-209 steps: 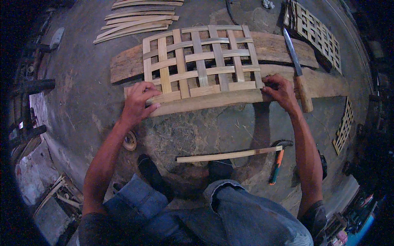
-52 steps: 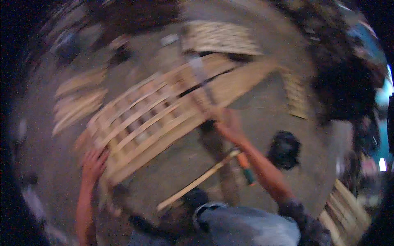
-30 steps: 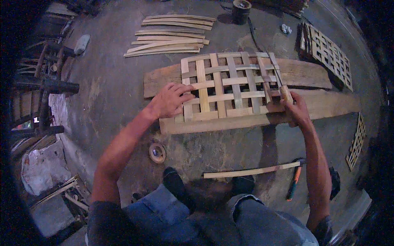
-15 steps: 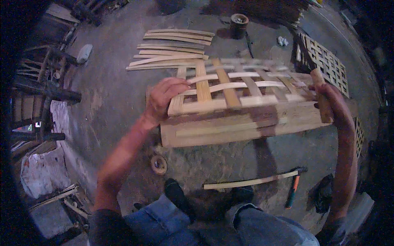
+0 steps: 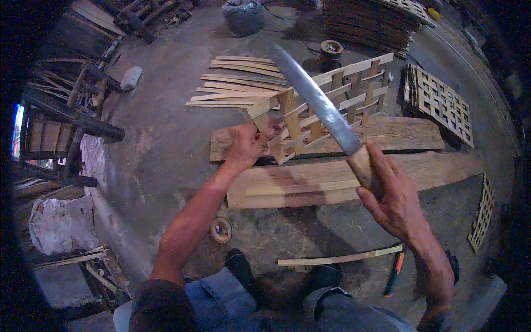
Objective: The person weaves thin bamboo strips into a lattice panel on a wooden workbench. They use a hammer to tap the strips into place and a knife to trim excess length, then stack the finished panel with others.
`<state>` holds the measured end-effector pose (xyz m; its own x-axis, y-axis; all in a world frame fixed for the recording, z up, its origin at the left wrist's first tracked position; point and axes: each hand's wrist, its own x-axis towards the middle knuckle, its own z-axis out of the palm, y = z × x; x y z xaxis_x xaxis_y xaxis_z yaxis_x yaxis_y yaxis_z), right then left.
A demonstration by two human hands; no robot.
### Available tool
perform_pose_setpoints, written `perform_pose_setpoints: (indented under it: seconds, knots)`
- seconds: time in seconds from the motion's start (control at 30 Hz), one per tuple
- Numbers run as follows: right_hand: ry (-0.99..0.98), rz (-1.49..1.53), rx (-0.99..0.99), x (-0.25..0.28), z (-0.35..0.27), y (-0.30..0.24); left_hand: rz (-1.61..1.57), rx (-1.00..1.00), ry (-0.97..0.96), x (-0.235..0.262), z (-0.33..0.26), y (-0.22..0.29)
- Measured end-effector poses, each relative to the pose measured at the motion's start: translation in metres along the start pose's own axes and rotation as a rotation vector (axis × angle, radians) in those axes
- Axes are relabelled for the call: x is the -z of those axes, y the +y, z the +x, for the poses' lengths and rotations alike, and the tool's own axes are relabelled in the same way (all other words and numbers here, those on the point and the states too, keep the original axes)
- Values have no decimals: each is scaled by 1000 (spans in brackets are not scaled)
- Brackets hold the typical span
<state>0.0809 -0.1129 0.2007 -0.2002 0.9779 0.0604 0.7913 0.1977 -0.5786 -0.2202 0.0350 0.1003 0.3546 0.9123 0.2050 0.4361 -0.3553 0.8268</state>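
A broad steel machete [image 5: 315,97] points away and to the left, held up over the work. My right hand [image 5: 395,202] is closed round its wooden handle [image 5: 362,169]. My left hand [image 5: 246,145] grips the near left corner of a woven bamboo lattice panel [image 5: 315,126], partly hiding that corner. The panel stands tilted above a rough wooden beam [image 5: 395,133], and the blade covers part of its weave. Nearer to me lies a wide plank [image 5: 310,191] with a thin bamboo strip [image 5: 304,188] on it.
Several loose bamboo strips [image 5: 243,83] lie beyond the panel at left. Finished-looking lattice panels [image 5: 442,105] are stacked at right, and another lattice [image 5: 482,213] lies nearer. A tape roll [image 5: 221,229] sits by my feet. An orange-and-dark tool [image 5: 395,274] lies at front right.
The panel has gone from lying fairly flat to tilted up, with my left hand still on its left end. My right hand has left its right end and swung the machete up over the work.
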Motion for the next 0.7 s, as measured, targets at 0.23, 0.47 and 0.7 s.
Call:
perform_pose_setpoints:
  seconds: [0.23,0.47,0.7]
  knots:
    - [-85,56,1,13,20,-10,-9,-87,257,-10,1,15]
    - [-161,-4,28,18,11,-18,-94,-136,337,-20,1,30]
    - [-90,59,39,24,7,-27,13,-126,290,-13,-2,34]
